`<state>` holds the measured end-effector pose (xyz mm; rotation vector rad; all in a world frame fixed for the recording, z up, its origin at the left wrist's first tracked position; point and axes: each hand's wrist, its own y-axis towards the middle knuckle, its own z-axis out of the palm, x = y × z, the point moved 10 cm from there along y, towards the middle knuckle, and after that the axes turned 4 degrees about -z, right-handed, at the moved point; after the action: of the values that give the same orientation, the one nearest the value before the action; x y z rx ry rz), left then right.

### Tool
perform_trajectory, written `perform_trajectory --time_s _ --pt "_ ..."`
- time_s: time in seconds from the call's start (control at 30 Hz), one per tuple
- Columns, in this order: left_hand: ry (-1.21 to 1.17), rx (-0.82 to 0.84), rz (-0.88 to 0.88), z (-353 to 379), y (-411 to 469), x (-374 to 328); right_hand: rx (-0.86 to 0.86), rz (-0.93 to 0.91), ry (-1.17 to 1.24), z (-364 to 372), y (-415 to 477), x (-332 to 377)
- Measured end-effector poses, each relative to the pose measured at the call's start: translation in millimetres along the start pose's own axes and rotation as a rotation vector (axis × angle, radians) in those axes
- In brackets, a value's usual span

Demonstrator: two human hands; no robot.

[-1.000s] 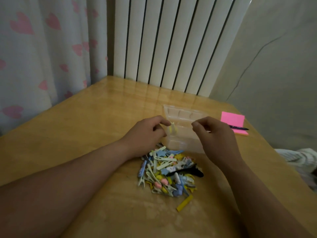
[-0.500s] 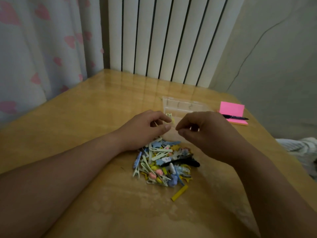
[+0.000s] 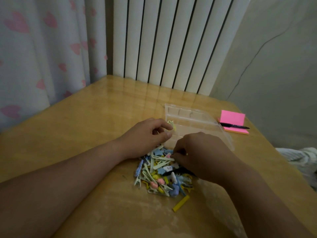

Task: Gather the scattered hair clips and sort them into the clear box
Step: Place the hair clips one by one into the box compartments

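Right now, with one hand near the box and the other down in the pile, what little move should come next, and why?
Probably pinch one clip and lift it. The right hand has its fingertips down at the far edge of the clip pile, next to the clear box. The left hand holds a pale yellow clip at the box's near left corner, so that one looks almost placed.

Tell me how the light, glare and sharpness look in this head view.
Head view: dim, warm light; soft glare streaks on the table below the radiator; wide-angle bend at the edges; the clear box reads faintly; both forearms are dark, and the clip pile is slightly soft.
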<state>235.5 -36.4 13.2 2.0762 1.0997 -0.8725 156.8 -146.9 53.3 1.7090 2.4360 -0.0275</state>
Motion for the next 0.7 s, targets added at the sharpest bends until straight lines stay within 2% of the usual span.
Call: perform_trajectory --time_s 0.13,0.3,0.6,0.7 --pt "-0.026 -0.004 -0.009 -0.1 0.8 1.4 0.007 -0.004 -0.049 -1.5 0.0 1.0" --pt "-0.013 0.0 -0.005 -0.1 -0.6 0.2 0.056 0.068 0.064 2.6 -2.0 -2.9" --pt "-0.014 -0.002 -0.014 -0.3 0.2 0.4 0.066 0.098 0.075 -0.4 -4.0 0.2" --pt "-0.025 -0.006 -0.017 -0.1 0.6 1.0 0.046 0.1 0.252 2.5 -2.9 -3.7"
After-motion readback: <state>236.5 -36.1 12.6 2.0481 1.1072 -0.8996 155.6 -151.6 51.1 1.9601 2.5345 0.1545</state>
